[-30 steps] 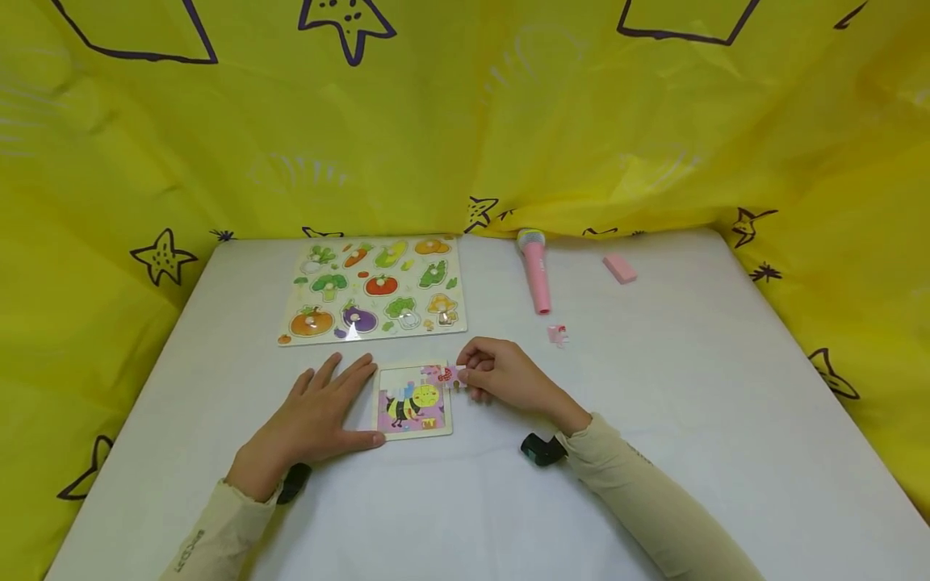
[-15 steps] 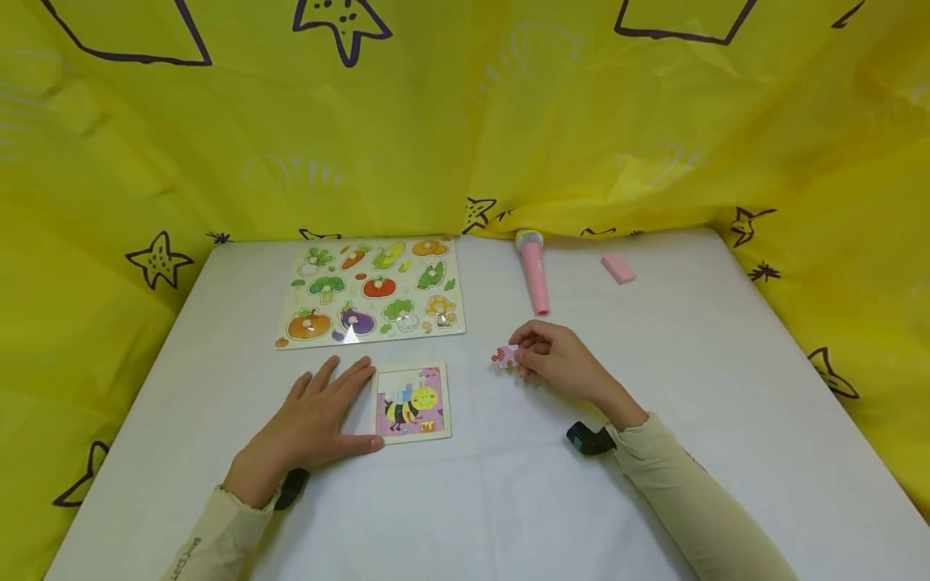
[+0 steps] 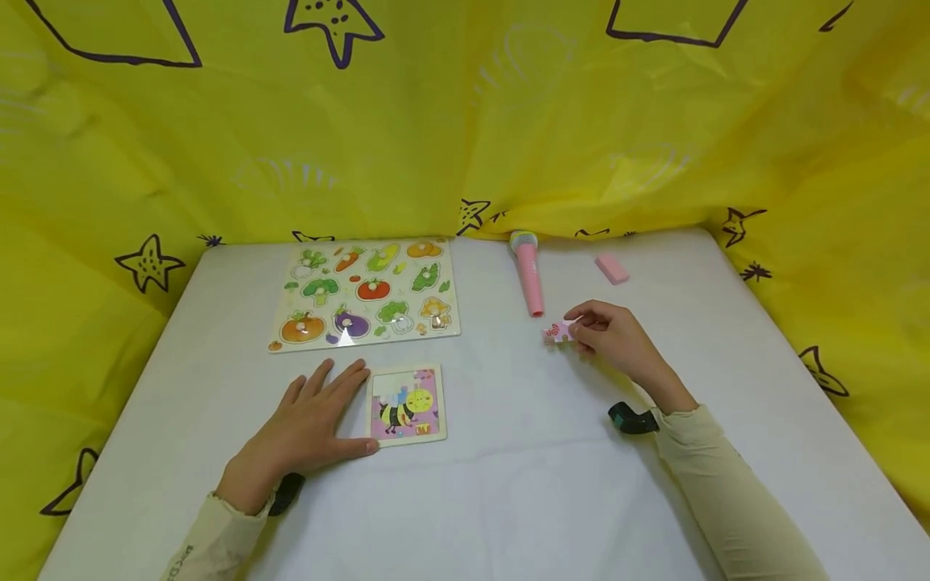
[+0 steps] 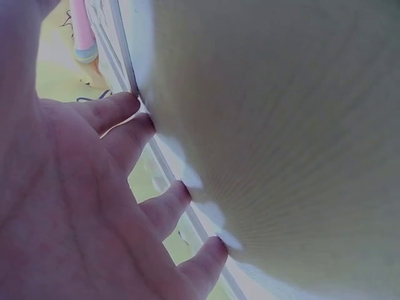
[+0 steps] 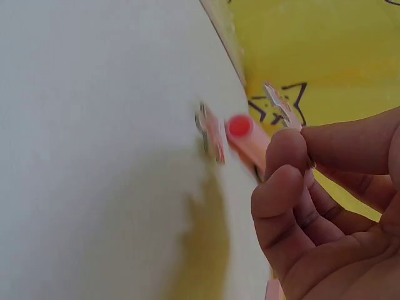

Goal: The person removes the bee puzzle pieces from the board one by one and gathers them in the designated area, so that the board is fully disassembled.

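Observation:
My right hand [image 3: 617, 343] pinches a pink jigsaw piece [image 3: 559, 330] with red dots between thumb and fingers, raised above the table. Another pink jigsaw piece [image 5: 212, 134] lies on the white cloth just beneath; in the head view the held piece mostly covers it. My left hand [image 3: 312, 424] lies spread at the left side of a small framed bee jigsaw [image 3: 407, 411]. Its thumb and index fingertip touch the frame's edge. Pieces fill the lower and right parts of the picture, while pale backing shows at the upper left.
A vegetable peg puzzle board [image 3: 337, 319] lies behind the bee jigsaw. A pink toy microphone [image 3: 530, 278] and a pink block [image 3: 612, 269] are at the back right. A yellow patterned curtain [image 3: 407, 121] hangs along the table's rear and sides.
My right hand has carried its jigsaw piece away from the bee jigsaw, right and back, to above the loose piece near the microphone. My left hand stays beside the frame.

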The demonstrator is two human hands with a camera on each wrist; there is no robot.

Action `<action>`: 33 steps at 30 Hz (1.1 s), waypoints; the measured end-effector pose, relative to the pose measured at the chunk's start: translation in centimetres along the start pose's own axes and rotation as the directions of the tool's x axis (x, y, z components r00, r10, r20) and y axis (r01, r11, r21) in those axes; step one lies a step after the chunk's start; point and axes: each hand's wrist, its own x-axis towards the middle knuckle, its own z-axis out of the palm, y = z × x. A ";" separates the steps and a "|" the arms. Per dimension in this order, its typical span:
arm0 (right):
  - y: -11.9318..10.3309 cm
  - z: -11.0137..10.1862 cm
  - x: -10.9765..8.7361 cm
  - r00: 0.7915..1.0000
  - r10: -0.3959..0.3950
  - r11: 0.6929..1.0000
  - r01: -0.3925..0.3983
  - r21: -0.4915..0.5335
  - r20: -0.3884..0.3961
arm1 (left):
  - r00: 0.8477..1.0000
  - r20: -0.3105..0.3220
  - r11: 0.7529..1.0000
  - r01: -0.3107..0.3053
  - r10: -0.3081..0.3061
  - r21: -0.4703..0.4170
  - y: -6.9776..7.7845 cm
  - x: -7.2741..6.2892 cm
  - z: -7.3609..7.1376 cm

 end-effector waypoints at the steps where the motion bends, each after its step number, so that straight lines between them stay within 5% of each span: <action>1: 0.1 -0.3 0.0 1.000 0.006 1.000 -0.006 -0.012 -0.006 | 1.000 0.003 1.000 0.002 -0.002 -0.003 0.0 0.0 0.0; 15: 1.1 -4.1 1.1 0.995 0.084 0.992 -0.078 -0.101 0.049 | 1.000 0.007 1.000 0.003 -0.003 -0.022 0.0 0.1 -0.2; 27: 1.7 -2.9 1.8 0.994 0.009 0.942 0.028 -0.334 0.109 | 1.000 0.000 0.999 -0.004 0.004 -0.039 0.2 0.1 -0.1; 33: 1.5 -2.6 2.3 0.993 0.044 0.947 -0.008 -0.321 0.107 | 1.000 -0.002 0.999 0.003 -0.003 -0.033 0.1 -0.1 -0.1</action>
